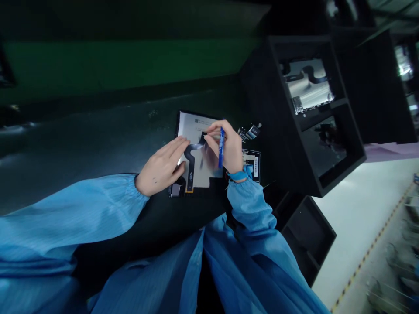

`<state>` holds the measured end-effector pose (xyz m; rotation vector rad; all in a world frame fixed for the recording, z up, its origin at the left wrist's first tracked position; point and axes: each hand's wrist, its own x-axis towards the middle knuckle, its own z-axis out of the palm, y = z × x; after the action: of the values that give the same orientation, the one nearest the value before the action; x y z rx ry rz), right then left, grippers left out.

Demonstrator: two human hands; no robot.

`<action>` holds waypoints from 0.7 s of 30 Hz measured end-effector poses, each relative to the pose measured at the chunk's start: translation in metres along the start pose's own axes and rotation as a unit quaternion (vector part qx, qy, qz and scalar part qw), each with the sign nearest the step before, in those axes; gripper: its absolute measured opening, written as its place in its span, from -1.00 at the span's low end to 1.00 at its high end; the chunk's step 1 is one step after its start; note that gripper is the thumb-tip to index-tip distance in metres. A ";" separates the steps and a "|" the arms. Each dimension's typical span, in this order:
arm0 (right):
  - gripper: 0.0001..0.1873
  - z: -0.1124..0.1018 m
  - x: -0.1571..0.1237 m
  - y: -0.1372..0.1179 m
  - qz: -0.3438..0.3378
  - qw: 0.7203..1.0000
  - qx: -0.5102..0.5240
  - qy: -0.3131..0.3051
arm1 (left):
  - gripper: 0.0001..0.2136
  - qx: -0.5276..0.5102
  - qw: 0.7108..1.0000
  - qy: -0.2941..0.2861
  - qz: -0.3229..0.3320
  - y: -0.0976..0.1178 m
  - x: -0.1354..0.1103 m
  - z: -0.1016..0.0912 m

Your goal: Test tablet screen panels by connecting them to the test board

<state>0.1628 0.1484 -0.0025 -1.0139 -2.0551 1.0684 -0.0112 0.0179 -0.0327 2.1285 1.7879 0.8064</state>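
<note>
The display panel (pixel 202 174) lies on the dark bench (pixel 81 135) in front of the person, its pale back face upward and its dark edge showing along the top. A black flex cable (pixel 191 170) runs up the back face from the lower edge, bends beside the left fingertips and continues toward the right fingertips. An orange strip (pixel 189 190) marks its lower end.

Left hand (pixel 163 165): extended flat over the left side of the panel, fingers together and straight, thumb apart and pointing toward the cable. The fingers grasp nothing; the fingertips rest on the panel just beside the cable bend.

Right hand (pixel 229 146): above the right side of the panel, fingers curled around a blue pen-shaped tool (pixel 221 150). The tool stands lengthwise across the front of the hand. Thumb and index fingertips meet at the upper end of the cable — whether they also pinch it cannot be told. A blue wristband (pixel 238 175) encircles the right wrist above the sleeve cuff.

Adjacent items: a small metallic part (pixel 252 131) lies to the right of the right hand; a flat component with a white label (pixel 255 166) lies beside the wrist, partly covered by it.

Right of the bench surface: a black box (pixel 281 126) with two compartments — the upper contains a silver-backed panel (pixel 309 93), the lower a darker panel (pixel 327 141). A black tray (pixel 307 231) sits below the box.
</note>
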 end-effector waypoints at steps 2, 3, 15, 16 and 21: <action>-0.80 -0.002 0.003 0.003 -0.024 0.998 0.060 -0.028 | -0.58 -0.036 0.998 0.036 -0.040 0.005 0.010 -0.006; -0.78 -0.005 0.003 0.004 -0.037 0.994 0.094 -0.036 | -0.61 -0.078 0.994 0.045 -0.066 0.007 0.018 -0.010; -0.67 -0.058 -0.049 0.018 -0.053 0.978 0.201 0.029 | -0.79 -0.398 0.892 -0.136 -0.166 0.058 0.077 0.002; -0.72 -0.059 -0.054 0.024 -0.036 0.978 0.197 0.059 | -0.82 -0.326 0.930 -0.101 -0.134 0.060 0.075 0.009; -0.77 -0.055 -0.072 0.053 0.044 0.972 0.181 0.146 | -0.86 -0.063 0.998 -0.014 0.004 0.068 0.067 0.040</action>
<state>0.2618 0.1306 -0.0324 -1.0104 -1.5262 1.2054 0.0734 0.0744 -0.0135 2.0572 1.6693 0.8644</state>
